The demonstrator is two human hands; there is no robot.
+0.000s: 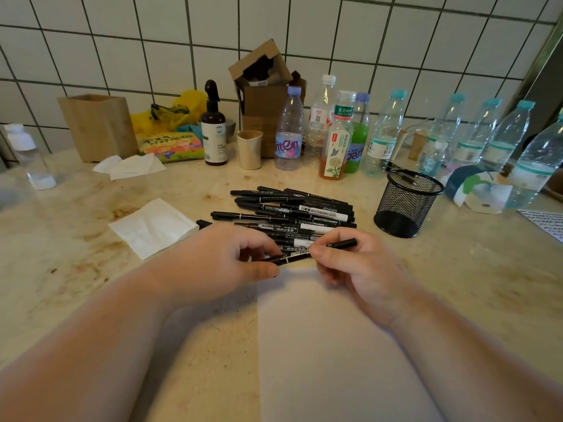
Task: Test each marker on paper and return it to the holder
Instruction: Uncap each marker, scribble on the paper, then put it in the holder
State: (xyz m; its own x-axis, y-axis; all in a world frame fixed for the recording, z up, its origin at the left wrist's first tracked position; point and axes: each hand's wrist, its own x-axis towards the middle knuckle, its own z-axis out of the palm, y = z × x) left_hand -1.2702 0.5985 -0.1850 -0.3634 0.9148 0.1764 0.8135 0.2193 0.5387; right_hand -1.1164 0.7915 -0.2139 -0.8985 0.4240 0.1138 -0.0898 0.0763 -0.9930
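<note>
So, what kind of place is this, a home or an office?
Probably a home counter or informal workspace, not a tidy office. A white tiled wall rises behind a stained stone countertop, which holds many plastic water bottles, a spray bottle and an open cardboard box.

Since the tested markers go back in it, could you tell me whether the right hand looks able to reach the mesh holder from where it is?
Probably yes. The mesh holder stands upright, its mouth open, just beyond the right hand, with bare counter between them. That hand is busy, though, gripping the marker together with the left hand.
</note>
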